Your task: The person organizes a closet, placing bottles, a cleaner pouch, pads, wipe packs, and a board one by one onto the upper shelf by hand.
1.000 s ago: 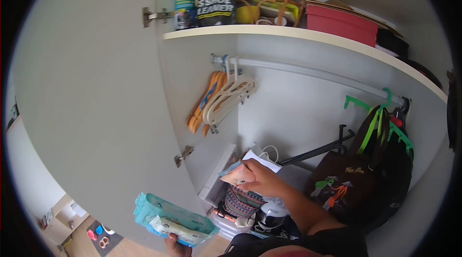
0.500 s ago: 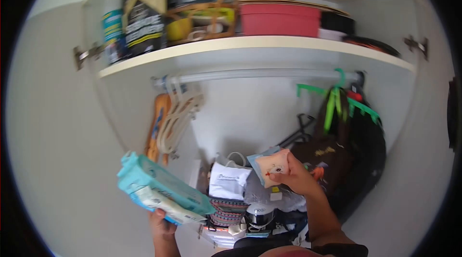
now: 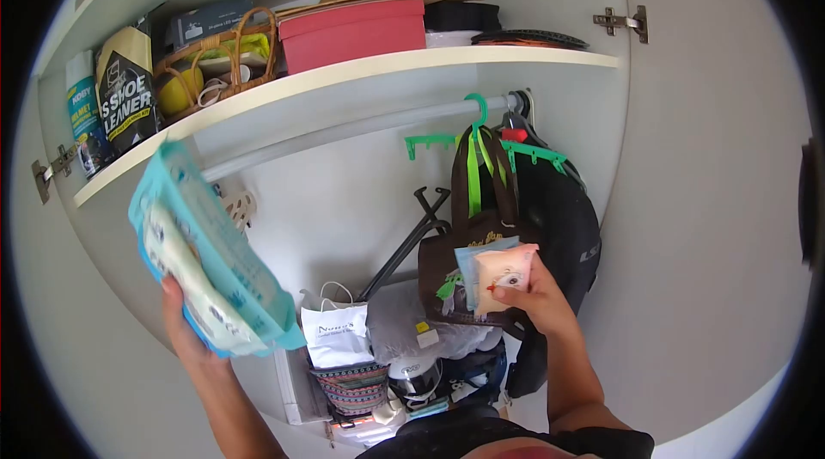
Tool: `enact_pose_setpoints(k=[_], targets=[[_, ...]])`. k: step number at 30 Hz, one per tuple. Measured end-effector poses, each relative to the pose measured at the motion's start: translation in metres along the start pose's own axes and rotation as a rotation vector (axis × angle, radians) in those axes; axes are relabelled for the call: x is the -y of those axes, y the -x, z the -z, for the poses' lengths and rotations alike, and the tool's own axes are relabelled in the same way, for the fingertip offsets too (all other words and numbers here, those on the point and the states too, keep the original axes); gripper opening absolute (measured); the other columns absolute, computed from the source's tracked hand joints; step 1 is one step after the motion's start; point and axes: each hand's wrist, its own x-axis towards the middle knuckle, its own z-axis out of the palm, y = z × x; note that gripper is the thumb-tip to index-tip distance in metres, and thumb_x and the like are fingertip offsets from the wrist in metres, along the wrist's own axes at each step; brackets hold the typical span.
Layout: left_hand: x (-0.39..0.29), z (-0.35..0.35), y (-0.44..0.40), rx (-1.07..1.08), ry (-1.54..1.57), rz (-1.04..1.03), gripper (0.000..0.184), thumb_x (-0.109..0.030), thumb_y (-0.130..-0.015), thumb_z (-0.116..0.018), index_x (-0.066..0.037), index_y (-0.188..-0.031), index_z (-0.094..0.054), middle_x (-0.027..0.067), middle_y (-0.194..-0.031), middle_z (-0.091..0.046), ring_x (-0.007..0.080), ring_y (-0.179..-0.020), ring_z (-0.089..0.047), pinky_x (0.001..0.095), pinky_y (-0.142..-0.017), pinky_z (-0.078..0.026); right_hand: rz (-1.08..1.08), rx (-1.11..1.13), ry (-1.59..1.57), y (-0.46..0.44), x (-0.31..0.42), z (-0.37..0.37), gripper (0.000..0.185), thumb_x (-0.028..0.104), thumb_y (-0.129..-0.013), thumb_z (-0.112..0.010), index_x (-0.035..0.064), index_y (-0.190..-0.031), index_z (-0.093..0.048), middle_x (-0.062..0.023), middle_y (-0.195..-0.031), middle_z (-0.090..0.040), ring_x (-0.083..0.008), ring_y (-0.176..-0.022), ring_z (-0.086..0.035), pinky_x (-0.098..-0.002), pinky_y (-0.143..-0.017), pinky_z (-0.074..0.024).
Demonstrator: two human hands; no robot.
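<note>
My left hand (image 3: 191,334) is closed around the lower side of soft plastic packs that look like wet wipes: a large teal pack (image 3: 236,248) and a smaller white and blue pack (image 3: 191,274) against it. They are held upright and tilted, just below the left end of the shelf. In my right hand (image 3: 547,300) are small flat packets, a pink one (image 3: 507,270) with a cartoon face and a light blue one (image 3: 469,263) behind it, pinched under the thumb. Both packets appear in front of a brown tote bag (image 3: 440,257).
On the upper shelf (image 3: 361,70) stand a spray can (image 3: 83,107), a shoe cleaner bag (image 3: 127,89), a wicker basket (image 3: 258,42) and a red box (image 3: 352,36). Below are a rail (image 3: 344,131), a green hanger (image 3: 430,141), a white paper bag (image 3: 335,334) and a helmet (image 3: 415,377).
My view has turned to the right. My left hand has lifted the wipes packs up and left, tipping them more upright. The right hand still holds the small packets, the blue one showing more behind the pink.
</note>
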Motion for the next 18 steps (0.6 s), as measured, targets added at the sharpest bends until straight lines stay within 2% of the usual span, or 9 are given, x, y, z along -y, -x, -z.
enact_pose_setpoints(k=[3,5,9,12,14,15,17,18], targets=[[-0.006,-0.044,-0.038,0.034,0.012,0.008,0.047,-0.035,-0.090,-0.053,-0.007,-0.128,-0.047,0.0093,-0.118,-0.057,0.0217,-0.102,-0.058,0.0387,-0.088,-0.049,0.037,-0.038,-0.020,-0.002,0.003,0.023,0.053,0.001,-0.078,-0.067,0.0018,-0.123,-0.038,-0.0072,-0.110,-0.054,-0.0143,-0.100,-0.056,-0.0300,-0.088,-0.0460],[-0.011,-0.097,-0.065,0.104,-0.020,0.028,0.055,-0.029,-0.087,-0.060,-0.002,-0.130,-0.041,0.0127,-0.119,-0.057,0.0204,-0.099,-0.061,0.0357,-0.086,-0.051,0.002,-0.050,-0.006,-0.006,0.008,0.034,0.053,0.000,-0.077,-0.067,0.0021,-0.122,-0.039,-0.0075,-0.110,-0.054,-0.0153,-0.101,-0.056,-0.0304,-0.088,-0.0458],[-0.006,-0.173,-0.118,0.363,0.017,0.166,0.044,-0.023,-0.085,-0.061,0.000,-0.121,-0.050,0.0150,-0.106,-0.063,0.0223,-0.087,-0.066,0.0357,-0.076,-0.056,0.031,-0.096,0.006,-0.005,0.009,0.056,0.052,0.000,-0.076,-0.068,0.0023,-0.120,-0.041,-0.0076,-0.109,-0.055,-0.0158,-0.099,-0.056,-0.0306,-0.087,-0.0461],[0.010,-0.212,-0.153,0.442,-0.036,0.207,0.040,-0.022,-0.084,-0.061,0.001,-0.117,-0.052,0.0145,-0.102,-0.065,0.0214,-0.086,-0.066,0.0362,-0.078,-0.056,0.026,-0.112,0.010,-0.006,0.006,0.066,0.051,0.000,-0.075,-0.069,0.0024,-0.119,-0.042,-0.0074,-0.109,-0.055,-0.0159,-0.099,-0.056,-0.0304,-0.087,-0.0459],[0.027,-0.239,-0.175,0.628,-0.129,0.251,0.036,-0.024,-0.086,-0.060,0.001,-0.112,-0.055,0.0146,-0.106,-0.063,0.0216,-0.087,-0.066,0.0346,-0.078,-0.056,-0.015,-0.134,-0.010,-0.006,0.010,0.071,0.052,0.000,-0.075,-0.068,0.0026,-0.119,-0.041,-0.0073,-0.109,-0.055,-0.0159,-0.100,-0.056,-0.0301,-0.088,-0.0452],[0.037,-0.255,-0.186,0.638,-0.129,0.255,0.036,-0.024,-0.086,-0.060,0.001,-0.112,-0.055,0.0146,-0.106,-0.063,0.0216,-0.087,-0.066,0.0346,-0.078,-0.056,-0.010,-0.143,-0.014,-0.006,0.009,0.075,0.052,0.000,-0.075,-0.068,0.0026,-0.119,-0.041,-0.0073,-0.109,-0.055,-0.0159,-0.100,-0.056,-0.0301,-0.088,-0.0452],[0.058,-0.287,-0.202,0.620,-0.184,0.306,0.035,-0.029,-0.092,-0.049,0.000,-0.111,-0.055,0.0141,-0.101,-0.064,0.0252,-0.096,-0.063,0.0409,-0.083,-0.051,-0.016,-0.131,-0.056,-0.007,0.003,0.085,0.051,0.000,-0.076,-0.068,0.0027,-0.119,-0.041,-0.0075,-0.110,-0.054,-0.0155,-0.101,-0.055,-0.0299,-0.089,-0.0449],[0.070,-0.305,-0.209,0.633,-0.183,0.312,0.035,-0.029,-0.092,-0.049,0.000,-0.111,-0.055,0.0141,-0.101,-0.064,0.0252,-0.096,-0.063,0.0409,-0.083,-0.051,-0.010,-0.144,-0.060,-0.008,0.001,0.088,0.051,0.000,-0.076,-0.068,0.0027,-0.119,-0.041,-0.0075,-0.110,-0.054,-0.0155,-0.101,-0.055,-0.0299,-0.089,-0.0449]])
